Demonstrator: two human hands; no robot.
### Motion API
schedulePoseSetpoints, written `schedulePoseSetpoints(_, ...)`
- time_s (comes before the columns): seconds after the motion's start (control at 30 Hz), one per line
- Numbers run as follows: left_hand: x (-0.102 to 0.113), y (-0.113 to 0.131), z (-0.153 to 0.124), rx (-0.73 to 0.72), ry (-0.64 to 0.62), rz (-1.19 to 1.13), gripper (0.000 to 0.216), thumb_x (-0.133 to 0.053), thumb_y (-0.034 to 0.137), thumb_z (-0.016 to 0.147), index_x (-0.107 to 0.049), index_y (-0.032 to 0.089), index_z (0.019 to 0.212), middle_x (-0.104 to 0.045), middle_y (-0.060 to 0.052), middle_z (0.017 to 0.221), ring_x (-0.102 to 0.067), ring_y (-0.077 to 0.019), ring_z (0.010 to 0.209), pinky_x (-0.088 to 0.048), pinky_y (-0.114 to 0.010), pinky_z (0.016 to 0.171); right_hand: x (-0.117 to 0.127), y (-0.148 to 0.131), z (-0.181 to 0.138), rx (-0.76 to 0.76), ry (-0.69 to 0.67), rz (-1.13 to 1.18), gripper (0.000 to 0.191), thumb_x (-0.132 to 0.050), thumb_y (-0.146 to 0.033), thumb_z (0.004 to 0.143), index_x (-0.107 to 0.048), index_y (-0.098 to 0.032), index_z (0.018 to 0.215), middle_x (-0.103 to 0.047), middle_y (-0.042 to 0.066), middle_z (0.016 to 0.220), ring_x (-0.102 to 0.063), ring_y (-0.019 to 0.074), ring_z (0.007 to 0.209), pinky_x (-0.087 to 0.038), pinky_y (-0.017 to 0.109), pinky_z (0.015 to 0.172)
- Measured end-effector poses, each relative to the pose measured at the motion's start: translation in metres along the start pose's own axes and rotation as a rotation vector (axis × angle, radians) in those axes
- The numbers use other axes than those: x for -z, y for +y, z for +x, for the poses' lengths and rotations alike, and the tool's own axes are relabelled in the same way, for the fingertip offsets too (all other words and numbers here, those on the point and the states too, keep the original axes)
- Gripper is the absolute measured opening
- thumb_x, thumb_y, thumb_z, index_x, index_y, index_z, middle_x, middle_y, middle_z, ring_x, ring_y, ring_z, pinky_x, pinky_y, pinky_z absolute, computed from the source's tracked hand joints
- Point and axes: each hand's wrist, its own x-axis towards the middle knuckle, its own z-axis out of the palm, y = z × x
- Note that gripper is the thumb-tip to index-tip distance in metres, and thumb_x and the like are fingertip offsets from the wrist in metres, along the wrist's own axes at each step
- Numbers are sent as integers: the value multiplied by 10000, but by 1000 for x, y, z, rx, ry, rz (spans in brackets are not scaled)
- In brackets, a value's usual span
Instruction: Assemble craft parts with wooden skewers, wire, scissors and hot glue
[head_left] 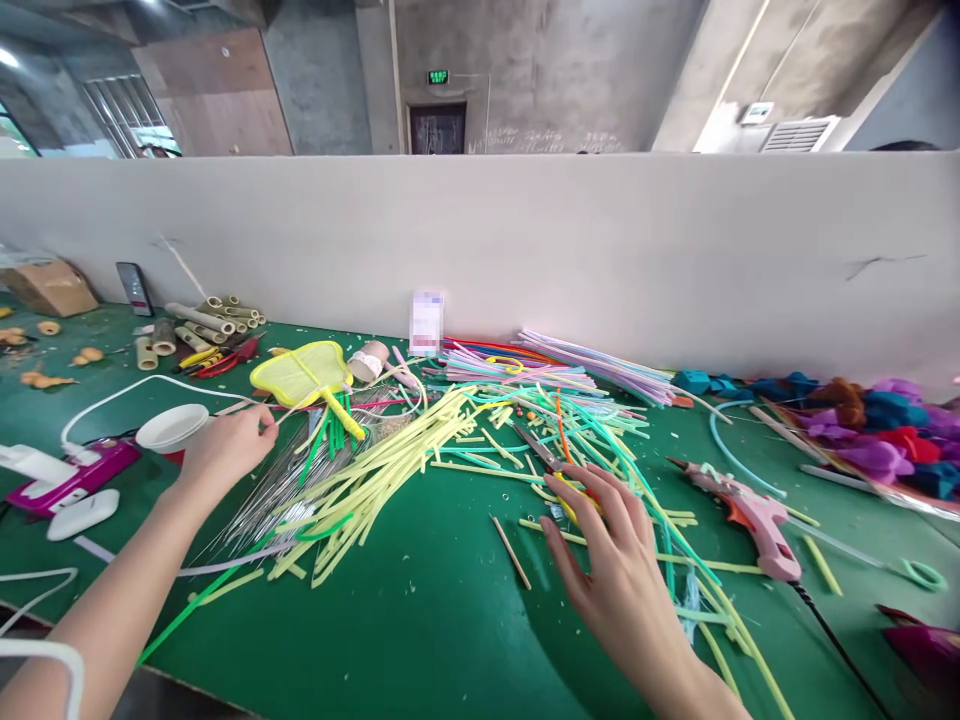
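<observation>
- Left hand: thumb and fingertips pinched together on a thin yellow strand, just left of the yellow wing-shaped piece. Cannot tell whether strand and piece are joined.
- Yellow piece lies left of centre on the green desk, its wrapped stem slanting toward the near right.
- Right hand: open, fingers spread over the handles of the scissors. Contact unclear; fingers hide part of the handles.
- Scissors point away and to the left, among loose cut strips.
- Mid-desk: a fanned bundle of pale yellow stems; thin metal wires to its left.
- White cup just beyond the left wrist.
- Pink glue gun right of the right hand, nozzle toward the far left.
- Far edge: phone upright near the pale partition.
</observation>
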Motion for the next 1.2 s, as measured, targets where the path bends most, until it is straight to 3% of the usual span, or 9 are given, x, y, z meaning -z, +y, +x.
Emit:
schedulePoseSetpoints(0.1,-6,1,-5,22,8,137,161,-539,319,852,-628,191,813,-691,-123,769,-656,-353,786,-393,-364,647,-4,0,-1,12,-12,8,355,-548,-285,974,-537,-214,1322,-565,150,1335,-475,344,1283,-445,572,1012)
schedulePoseSetpoints(0.23,-6,28,-24,-137,152,225,296,-395,347,937,-634,197,1024,-680,-160,1105,-624,-338,1036,-423,-344,700,-6,0,-3,9,-37,16,363,-557,-280,969,-539,-215,1325,-559,150,1337,-478,338,1289,-451,573,1017)
schedulePoseSetpoints(0.27,-6,38,-30,-177,84,190,301,-377,360,944,-635,214,1000,-681,-139,1114,-638,-315,1005,-421,-332,679,-6,0,-3,9,-42,19,357,-559,-273,968,-544,-212,1319,-557,150,1336,-476,335,1292,-453,571,1019)
schedulePoseSetpoints(0.33,-8,58,-39,-189,-146,152,287,-415,396,925,-650,232,947,-692,-120,1095,-667,-303,922,-424,-331,656,-7,0,-5,13,-54,25,341,-562,-258,967,-554,-207,1304,-555,149,1333,-467,333,1302,-457,568,1025)
schedulePoseSetpoints(0.4,-13,73,-43,-172,-263,194,220,-492,352,869,-654,204,882,-706,-163,1015,-670,-350,936,-434,-352,681,-7,-1,-7,21,-71,29,334,-560,-245,967,-558,-205,1298,-554,148,1330,-455,334,1312,-463,565,1025)
schedulePoseSetpoints(0.57,-25,85,-33,-108,-317,185,124,-544,263,780,-608,199,696,-716,-186,838,-688,-364,850,-443,-364,673,-8,0,-12,23,-125,48,316,-560,-230,962,-569,-207,1277,-556,140,1324,-459,330,1302,-484,555,1019)
schedulePoseSetpoints(0.83,-12,66,-8,-90,-357,-5,246,-635,406,680,-523,223,560,-650,-93,709,-635,-306,764,-420,-325,647,-12,-1,-15,-4,-193,102,281,-549,-226,967,-596,-210,1243,-570,137,1298,-474,323,1299,-499,554,1017)
schedulePoseSetpoints(1.07,-3,51,-18,-8,-578,-493,386,-670,536,709,-617,186,862,-609,0,647,-545,-172,563,-356,-250,502,-4,-24,-2,-28,-320,330,253,-545,-184,959,-615,-222,1199,-631,103,1224,-598,241,1166,-535,423,985)
schedulePoseSetpoints(1.2,-3,53,-26,62,-563,-736,693,-774,496,673,-509,183,1231,-659,2,734,-595,-175,646,-396,-246,547,-14,-65,38,51,-457,466,272,-562,-190,953,-613,-210,1219,-692,73,1149,-638,216,1095,-538,353,945)
